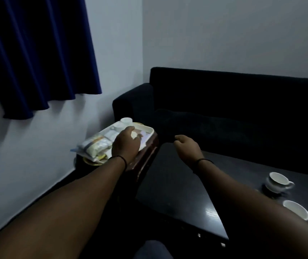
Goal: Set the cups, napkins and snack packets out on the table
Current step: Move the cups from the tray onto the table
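Over the white tray (150, 130) on the small side table (145, 156), the left hand (126, 144) is seen reaching, palm down. Its fingers are curled inward around something small and pale at the fingertips (134, 135); what that item is cannot be told through the blur. A dark band is worn at the left wrist.

The right hand (186, 148) is held in the air between the tray and the dark table (177, 193), above the table's far corner. Its fingers are loosely curled, thumb close to the forefinger, and nothing is seen gripped in it. No surface is touched by it. A dark band is worn at this wrist as well.

On the tray, a white cup (126, 120) is noted at the far end, upright. Flat white folded items, possibly napkins (112, 134), lie mid-tray, partly hidden by the left hand. Snack packets (94, 146), pale with a yellowish band, are heaped at the near-left end and overhang the tray's edge.

On the dark table, at the right, two white cups are already set out: the farther cup (279, 181) on a saucer, tilted toward the camera, and the nearer cup (297, 209) close to the frame edge. They stand near each other but apart.

A dark sofa (233, 109) is recorded behind the table, a blue curtain (37, 53) upper left.
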